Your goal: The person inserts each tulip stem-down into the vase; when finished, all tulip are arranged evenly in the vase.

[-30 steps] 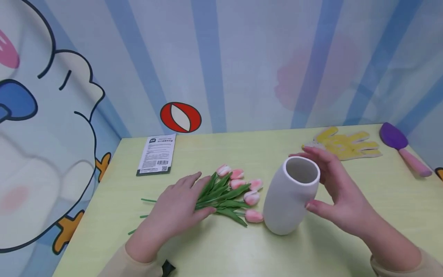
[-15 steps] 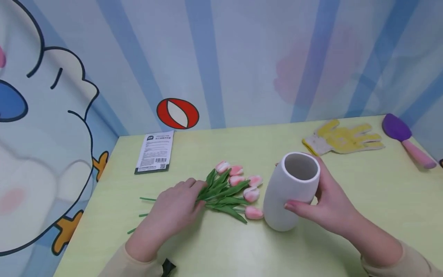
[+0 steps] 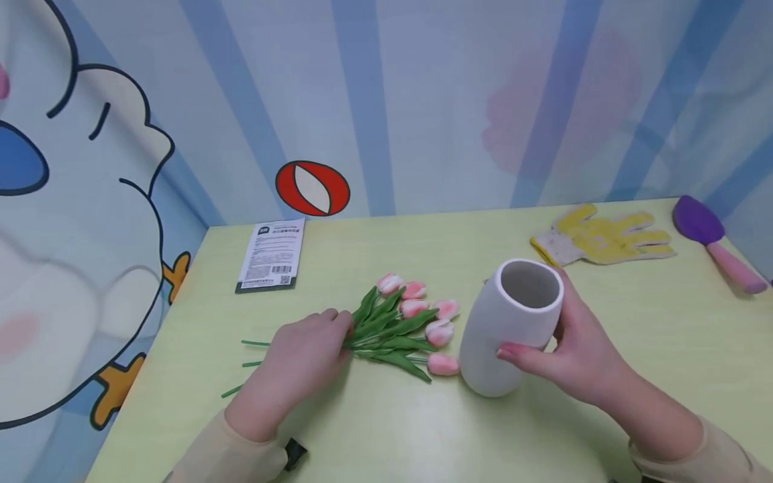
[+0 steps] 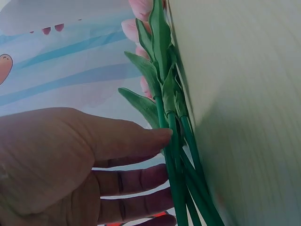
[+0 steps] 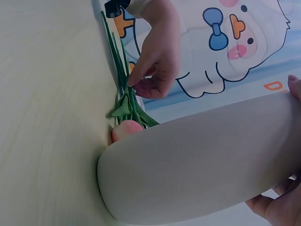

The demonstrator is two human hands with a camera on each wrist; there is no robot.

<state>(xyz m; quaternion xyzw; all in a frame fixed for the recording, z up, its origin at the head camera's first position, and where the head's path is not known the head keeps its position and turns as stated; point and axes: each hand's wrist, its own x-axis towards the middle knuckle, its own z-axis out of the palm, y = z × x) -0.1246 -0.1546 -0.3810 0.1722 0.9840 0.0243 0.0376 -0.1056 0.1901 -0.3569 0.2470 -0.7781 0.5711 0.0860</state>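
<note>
A bunch of artificial tulips with pink-and-white heads and green leaves lies on the table, heads to the right. My left hand pinches its stems between thumb and fingers; in the left wrist view the thumb lies across the green stems. Close to the lowest tulip head stands a tall white vase, open at the top. My right hand grips the vase near its upper part, thumb in front and the other fingers hidden behind. In the right wrist view the vase has its base at the tabletop.
A printed white packet lies at the back left. Toward the back right are a yellow-and-white work glove and a purple trowel with a pink handle. A patterned backdrop rises behind the table.
My right hand has closed round the vase from beside it. My left hand's spread fingers have drawn in and now pinch the tulip stems. The vase and flowers stay in place.
</note>
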